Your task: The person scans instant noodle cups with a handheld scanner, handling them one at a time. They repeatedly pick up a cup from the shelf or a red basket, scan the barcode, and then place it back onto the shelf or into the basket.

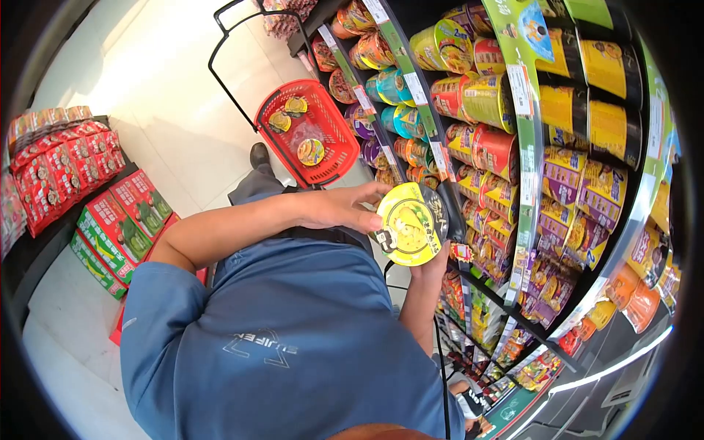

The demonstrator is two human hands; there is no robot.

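**Yellow-lidded noodle bowl held in both hands at the shelf**

Noodle bowl [412,220]: round, yellow lid with a black rim, cartoon print and dark lettering; lid tilted toward the camera; held at chest height just in front of the shelf [524,147] of stacked noodle cups. Left hand [334,207] clasps the bowl's left edge, thumb on the lid, fingers curled around the side. Right hand [434,265] touches the lower edge from beneath; its fingers are hidden behind the bowl, so I cannot tell how far it is closed. Red basket [337,136] on the floor [169,95] beyond, a few packs inside. Lid text is too small to read; bowl body is out of sight.
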